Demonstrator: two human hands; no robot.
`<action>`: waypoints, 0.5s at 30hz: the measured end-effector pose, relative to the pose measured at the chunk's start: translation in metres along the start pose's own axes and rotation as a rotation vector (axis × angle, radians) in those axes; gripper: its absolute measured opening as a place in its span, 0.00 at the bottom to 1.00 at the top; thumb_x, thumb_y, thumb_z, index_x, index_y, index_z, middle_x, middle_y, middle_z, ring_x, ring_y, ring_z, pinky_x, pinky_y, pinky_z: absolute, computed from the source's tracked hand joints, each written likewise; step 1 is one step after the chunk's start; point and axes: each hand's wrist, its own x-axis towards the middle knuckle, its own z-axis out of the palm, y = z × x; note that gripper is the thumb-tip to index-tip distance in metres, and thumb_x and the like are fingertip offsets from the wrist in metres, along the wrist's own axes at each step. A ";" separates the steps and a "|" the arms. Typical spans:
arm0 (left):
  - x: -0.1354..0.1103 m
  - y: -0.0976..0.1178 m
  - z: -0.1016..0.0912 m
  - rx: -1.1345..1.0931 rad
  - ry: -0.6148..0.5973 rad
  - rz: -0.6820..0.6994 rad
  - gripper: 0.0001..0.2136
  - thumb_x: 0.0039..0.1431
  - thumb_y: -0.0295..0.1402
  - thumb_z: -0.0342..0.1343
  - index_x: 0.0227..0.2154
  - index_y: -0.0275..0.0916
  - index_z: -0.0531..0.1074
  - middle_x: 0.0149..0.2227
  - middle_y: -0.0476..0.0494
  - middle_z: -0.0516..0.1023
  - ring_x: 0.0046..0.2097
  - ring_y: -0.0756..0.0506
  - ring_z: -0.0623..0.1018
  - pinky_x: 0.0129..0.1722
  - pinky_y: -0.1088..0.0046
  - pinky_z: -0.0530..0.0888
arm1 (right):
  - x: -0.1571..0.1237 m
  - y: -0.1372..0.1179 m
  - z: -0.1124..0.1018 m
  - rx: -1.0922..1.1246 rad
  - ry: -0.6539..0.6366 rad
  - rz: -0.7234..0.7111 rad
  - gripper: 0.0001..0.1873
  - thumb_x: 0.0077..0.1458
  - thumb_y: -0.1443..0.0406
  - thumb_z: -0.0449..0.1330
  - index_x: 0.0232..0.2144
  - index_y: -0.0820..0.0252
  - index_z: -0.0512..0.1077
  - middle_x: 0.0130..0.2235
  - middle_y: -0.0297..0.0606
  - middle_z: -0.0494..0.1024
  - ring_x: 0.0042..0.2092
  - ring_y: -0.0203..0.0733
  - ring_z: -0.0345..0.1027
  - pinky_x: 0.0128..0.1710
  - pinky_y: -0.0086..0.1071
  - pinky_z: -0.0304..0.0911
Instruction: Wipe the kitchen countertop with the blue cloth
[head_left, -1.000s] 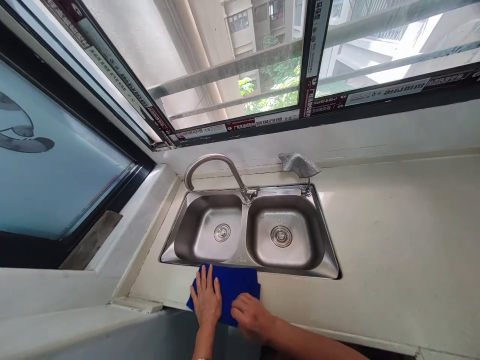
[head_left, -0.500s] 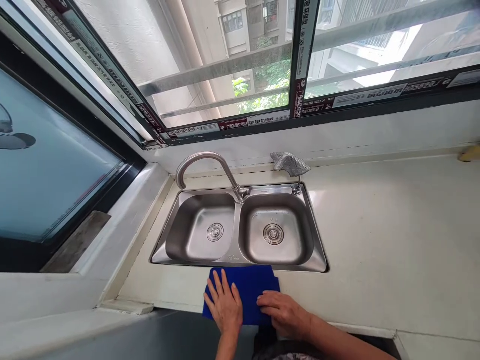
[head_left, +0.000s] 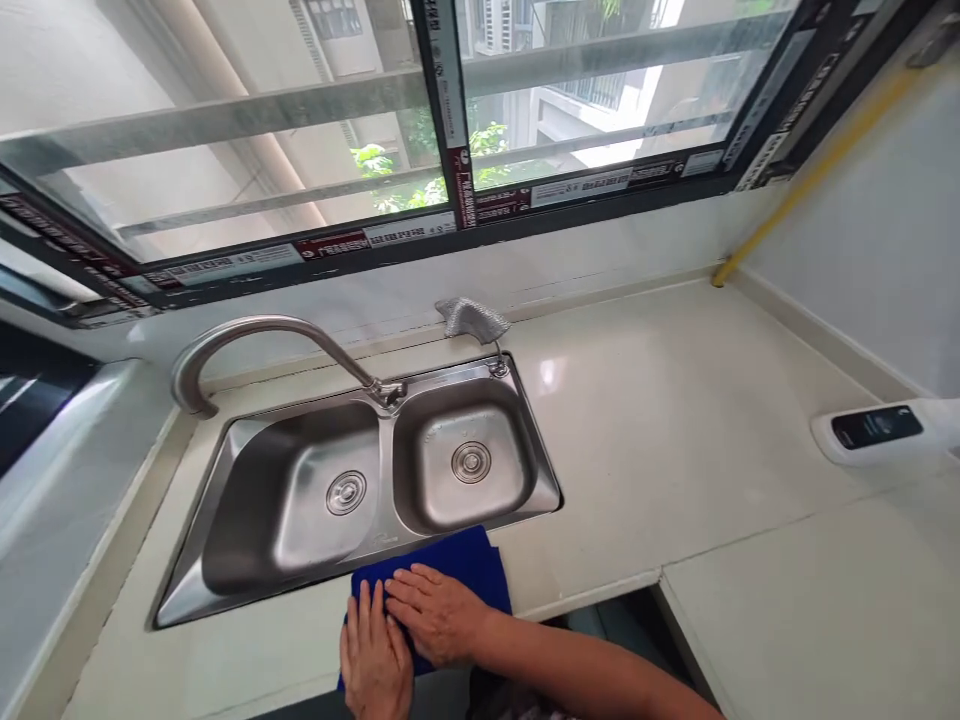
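A folded blue cloth (head_left: 469,558) lies on the counter's front edge, just before the double-bowl steel sink (head_left: 386,470). Part of it hangs over the edge. My left hand (head_left: 375,655) rests on the cloth's left part, its fingers stretched out and pointing toward the sink. Flat across the middle of the cloth is my right hand (head_left: 439,612), fingers extended to the left and close to the left hand's fingertips. Both palms face down, and neither hand grips anything. The two hands cover much of the cloth.
A curved steel faucet (head_left: 281,325) rises behind the sink. A grey mesh scrubber (head_left: 472,320) sits over the dispenser at the sink's back right corner. Farther right on the counter is a white object with a dark display (head_left: 877,427). A yellow pipe (head_left: 817,175) runs down to the back corner.
My right hand has moved left across the cloth, close to my left hand, and its fingers have straightened. The view has swung to the right, bringing in the pipe and the white object.
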 end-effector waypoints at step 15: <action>0.004 0.158 0.056 -0.017 -0.037 0.587 0.32 0.68 0.25 0.43 0.73 0.40 0.41 0.68 0.36 0.63 0.72 0.38 0.53 0.70 0.51 0.56 | -0.140 0.057 -0.114 0.058 0.077 0.363 0.29 0.69 0.62 0.47 0.69 0.63 0.55 0.71 0.43 0.61 0.73 0.43 0.46 0.74 0.43 0.45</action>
